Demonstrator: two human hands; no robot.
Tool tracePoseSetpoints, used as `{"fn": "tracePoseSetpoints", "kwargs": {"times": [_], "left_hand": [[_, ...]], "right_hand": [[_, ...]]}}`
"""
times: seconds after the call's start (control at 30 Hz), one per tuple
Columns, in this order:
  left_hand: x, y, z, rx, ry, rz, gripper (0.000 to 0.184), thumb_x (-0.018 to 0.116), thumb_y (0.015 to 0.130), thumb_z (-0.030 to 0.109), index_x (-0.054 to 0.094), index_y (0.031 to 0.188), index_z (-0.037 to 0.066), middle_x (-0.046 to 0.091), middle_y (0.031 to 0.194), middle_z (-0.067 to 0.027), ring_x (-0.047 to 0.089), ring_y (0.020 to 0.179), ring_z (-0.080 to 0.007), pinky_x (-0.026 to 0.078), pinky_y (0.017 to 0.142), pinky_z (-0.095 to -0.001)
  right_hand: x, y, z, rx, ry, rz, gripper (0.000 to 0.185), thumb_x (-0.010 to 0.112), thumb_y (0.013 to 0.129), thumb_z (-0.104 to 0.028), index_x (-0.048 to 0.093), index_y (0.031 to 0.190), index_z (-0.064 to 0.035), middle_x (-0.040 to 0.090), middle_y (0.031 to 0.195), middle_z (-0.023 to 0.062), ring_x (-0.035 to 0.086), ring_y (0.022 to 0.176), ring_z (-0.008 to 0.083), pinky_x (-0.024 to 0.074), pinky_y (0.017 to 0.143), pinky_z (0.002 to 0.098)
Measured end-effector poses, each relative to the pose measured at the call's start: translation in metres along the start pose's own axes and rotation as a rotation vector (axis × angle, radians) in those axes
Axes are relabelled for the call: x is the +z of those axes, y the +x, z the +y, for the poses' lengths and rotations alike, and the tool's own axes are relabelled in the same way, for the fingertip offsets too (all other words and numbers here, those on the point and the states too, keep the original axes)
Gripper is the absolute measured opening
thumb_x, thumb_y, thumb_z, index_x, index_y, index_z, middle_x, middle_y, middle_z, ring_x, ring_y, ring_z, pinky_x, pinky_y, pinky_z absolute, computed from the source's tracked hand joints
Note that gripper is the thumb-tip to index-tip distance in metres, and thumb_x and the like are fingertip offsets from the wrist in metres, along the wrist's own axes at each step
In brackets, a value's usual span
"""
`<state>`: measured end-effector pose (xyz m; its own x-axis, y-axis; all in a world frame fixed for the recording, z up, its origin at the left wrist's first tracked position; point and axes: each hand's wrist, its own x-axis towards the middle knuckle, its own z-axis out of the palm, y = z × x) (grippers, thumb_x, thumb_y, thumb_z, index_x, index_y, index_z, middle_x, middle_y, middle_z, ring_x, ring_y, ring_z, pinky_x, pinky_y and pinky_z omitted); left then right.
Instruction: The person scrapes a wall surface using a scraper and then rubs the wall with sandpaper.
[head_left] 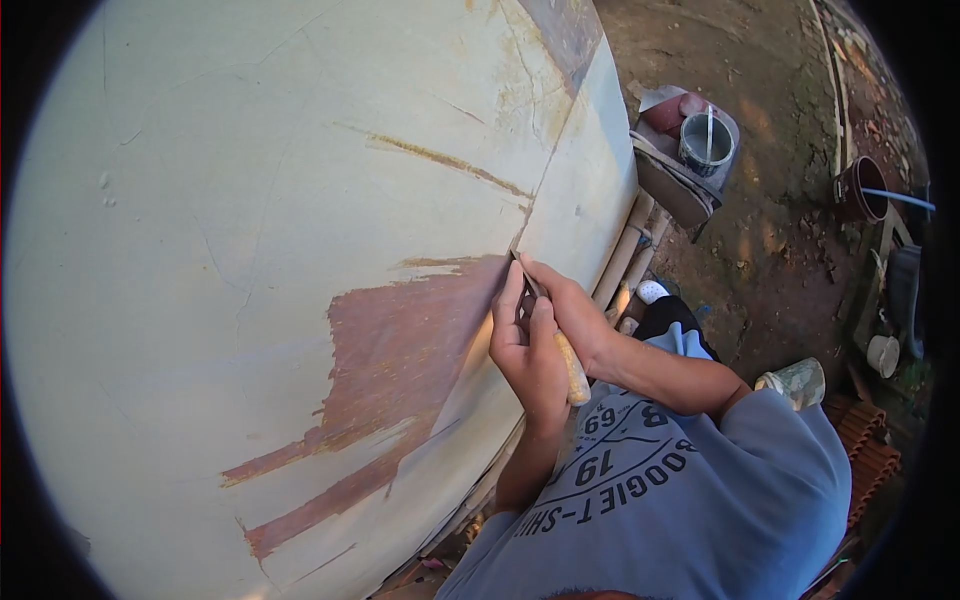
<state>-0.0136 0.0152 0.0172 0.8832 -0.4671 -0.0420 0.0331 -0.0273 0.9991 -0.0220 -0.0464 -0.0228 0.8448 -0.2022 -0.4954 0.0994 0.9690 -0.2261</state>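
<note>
- We are looking down along our own body at a large pale panel [200,190], which is filling the left and middle parts of the view.
- Our left hand [531,370] is keeping its fingers narrow and bent round a thin tool [577,375].
- Our right hand [568,308] is also holding narrow on the tool, from the other side, with its fingertips lying close to the dark tip. Which hand is gripping more firmly, we cannot tell.
- The tool is lying at a slant between both hands; its worn yellowish handle is coming out below, beside the right wrist.
- The tip is pointing at the upper right corner of a brown patch [390,340], just beside the seam [552,160] of the panel. Whether it is touching there, we cannot tell.
- Above the patch, a narrow brownish groove [450,160] is running toward the seam.
- We are wearing a grey-blue shirt [690,510] with dark printing, and a white shoe [652,291] is showing beyond the right forearm.
- At the upper right, a pot [690,160] is standing with a pale stick [710,130] in it.
- Farther right, a dark red bucket [848,195] is holding a blue rod [905,198], and a white cup [883,356] is resting lower down.
</note>
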Motion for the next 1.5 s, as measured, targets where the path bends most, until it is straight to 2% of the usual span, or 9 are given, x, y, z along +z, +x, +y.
{"fn": "tracePoseSetpoints", "kwargs": {"times": [0.13,0.27,0.7,0.83,0.97,1.1,1.33,1.43,1.5], "left_hand": [[0.013,0.014,0.003,0.032,0.097,-0.07,0.046,0.047,0.094,-0.006,0.046,0.139,-0.01,0.053,0.138,-0.021,0.054,0.125,-0.0226,0.043,0.103,-0.0311],[-0.001,0.005,-0.002,0.001,0.042,-0.024,0.045,0.048,0.095,-0.004,0.045,0.14,-0.01,0.053,0.139,-0.0203,0.054,0.125,-0.0213,0.043,0.102,-0.0302],[0.011,0.016,0.001,-0.031,0.055,-0.073,0.045,0.047,0.095,-0.006,0.044,0.14,-0.01,0.051,0.141,-0.0205,0.051,0.129,-0.0228,0.041,0.107,-0.0328],[0.001,0.006,-0.002,-0.005,0.038,-0.022,0.045,0.047,0.095,-0.006,0.045,0.14,-0.01,0.054,0.137,-0.0195,0.053,0.126,-0.0214,0.043,0.105,-0.0315],[0.014,0.022,-0.002,0.01,0.063,-0.094,0.044,0.047,0.095,-0.006,0.046,0.139,-0.01,0.054,0.138,-0.0194,0.054,0.125,-0.0206,0.043,0.104,-0.0307],[0.005,0.011,-0.001,-0.011,-0.028,-0.047,0.043,0.049,0.095,-0.006,0.047,0.138,-0.01,0.054,0.138,-0.0191,0.055,0.124,-0.0202,0.043,0.103,-0.0293],[0.01,0.013,-0.003,-0.032,0.042,-0.063,0.042,0.049,0.096,-0.005,0.048,0.138,-0.009,0.055,0.137,-0.0183,0.055,0.124,-0.0201,0.044,0.102,-0.0289],[0.009,0.012,-0.004,-0.003,0.011,-0.038,0.041,0.049,0.097,-0.003,0.048,0.138,-0.009,0.056,0.136,-0.0174,0.056,0.119,-0.0172,0.045,0.099,-0.028],[0.014,0.018,-0.005,-0.004,0.013,-0.049,0.041,0.049,0.097,-0.003,0.048,0.138,-0.01,0.056,0.135,-0.0173,0.057,0.118,-0.0172,0.045,0.099,-0.0283]], "right_hand": [[0.008,-0.006,-0.025,0.016,0.186,-0.068,0.035,0.049,0.102,-0.04,0.062,0.095,-0.0078,0.06,0.082,0.0014,0.055,0.07,0.0096,0.0475,0.064,0.0262],[0.006,-0.004,-0.004,-0.032,0.032,0.016,0.036,0.048,0.103,-0.04,0.062,0.098,-0.0076,0.061,0.085,0.0032,0.057,0.074,0.0112,0.0493,0.068,0.0275],[0.005,-0.002,-0.025,0.019,0.153,-0.051,0.032,0.052,0.102,-0.04,0.062,0.098,-0.0101,0.062,0.087,0.0001,0.059,0.074,0.0107,0.05,0.066,0.0259],[0.009,-0.004,-0.009,-0.039,0.015,0.051,0.038,0.049,0.102,-0.04,0.063,0.099,-0.0054,0.062,0.091,0.0033,0.058,0.079,0.0101,0.0487,0.072,0.0271],[0.007,0.001,-0.03,-0.033,0.164,-0.036,0.038,0.049,0.103,-0.039,0.063,0.105,-0.0039,0.063,0.096,0.004,0.058,0.086,0.0112,0.0487,0.078,0.0275],[0.013,-0.004,-0.018,-0.042,0.119,0.034,0.038,0.049,0.102,-0.04,0.062,0.102,-0.0046,0.062,0.093,0.0046,0.058,0.083,0.0117,0.0494,0.077,0.0282],[0.007,-0.002,-0.027,0.001,0.182,-0.071,0.038,0.048,0.103,-0.04,0.062,0.103,-0.0051,0.063,0.092,0.0048,0.059,0.08,0.0133,0.0502,0.075,0.0289],[0.009,-0.001,-0.016,-0.032,0.063,0.032,0.038,0.047,0.103,-0.041,0.062,0.103,-0.0058,0.062,0.091,0.0049,0.059,0.08,0.0138,0.0502,0.074,0.0291],[0.006,0.006,-0.031,-0.028,0.153,-0.054,0.039,0.047,0.103,-0.041,0.063,0.103,-0.0059,0.062,0.092,0.0047,0.059,0.081,0.0135,0.0497,0.076,0.0293]]}}
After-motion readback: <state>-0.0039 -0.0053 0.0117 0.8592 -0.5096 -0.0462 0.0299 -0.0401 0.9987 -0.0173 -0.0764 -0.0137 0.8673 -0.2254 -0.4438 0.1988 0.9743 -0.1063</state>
